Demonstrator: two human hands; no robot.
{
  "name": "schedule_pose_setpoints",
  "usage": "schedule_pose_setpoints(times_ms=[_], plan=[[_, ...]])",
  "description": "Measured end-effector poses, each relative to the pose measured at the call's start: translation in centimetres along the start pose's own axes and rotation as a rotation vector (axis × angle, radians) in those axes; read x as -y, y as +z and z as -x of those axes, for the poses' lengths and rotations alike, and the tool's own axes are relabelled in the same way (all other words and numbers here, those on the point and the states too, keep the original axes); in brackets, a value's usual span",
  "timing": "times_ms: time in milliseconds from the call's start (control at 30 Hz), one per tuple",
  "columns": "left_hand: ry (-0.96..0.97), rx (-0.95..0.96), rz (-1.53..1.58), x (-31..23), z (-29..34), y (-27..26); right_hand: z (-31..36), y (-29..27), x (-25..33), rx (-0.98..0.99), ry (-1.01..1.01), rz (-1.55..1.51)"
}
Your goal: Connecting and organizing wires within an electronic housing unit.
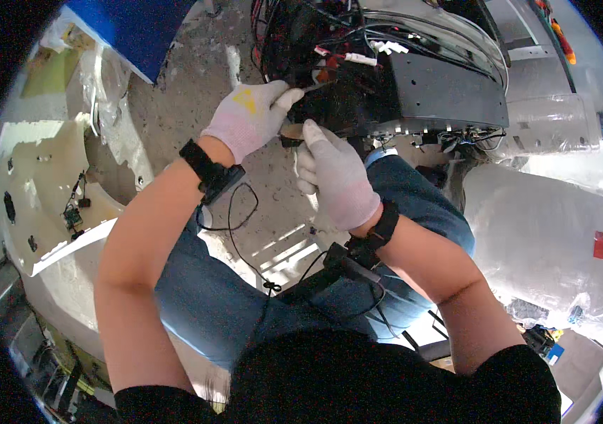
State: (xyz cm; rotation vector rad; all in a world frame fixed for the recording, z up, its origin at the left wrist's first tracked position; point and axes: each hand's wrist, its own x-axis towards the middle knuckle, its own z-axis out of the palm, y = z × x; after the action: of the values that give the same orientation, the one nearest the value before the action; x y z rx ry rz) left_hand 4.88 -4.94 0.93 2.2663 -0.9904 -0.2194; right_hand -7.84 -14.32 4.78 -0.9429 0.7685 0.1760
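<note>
My left hand (255,116), in a white knit glove with a yellow mark, is closed with thumb and finger pinched at the left end of a dark machine unit (450,92). A thin grey sliver shows at its fingertips, too small to name. My right hand (337,169), gloved alike, is closed just below and to the right. Its fingertips meet a small tan-and-dark piece (291,132) whose kind I cannot make out. Black cables (414,21) and white connectors (361,59) crowd the top of the unit, and its left part lies in deep shadow.
A cream shell panel (47,177) with small circuit parts stands at the left, below a blue panel (128,28). At the right lies a large plastic-wrapped white panel (542,226). My knees flank the work, and a thin black cord (234,233) hangs between them.
</note>
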Motion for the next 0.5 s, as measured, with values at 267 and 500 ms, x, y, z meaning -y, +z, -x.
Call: schedule_pose_setpoints(times_ms=[267,500], plan=[[0.306,0.373,-0.311,0.1,-5.2,-5.5,0.3,0.1,1.0,0.053,-0.025,-0.002],[0.428,-0.016,-0.335,0.5,-2.1,-3.6,0.5,-1.1,0.5,0.067,-0.039,0.122]])
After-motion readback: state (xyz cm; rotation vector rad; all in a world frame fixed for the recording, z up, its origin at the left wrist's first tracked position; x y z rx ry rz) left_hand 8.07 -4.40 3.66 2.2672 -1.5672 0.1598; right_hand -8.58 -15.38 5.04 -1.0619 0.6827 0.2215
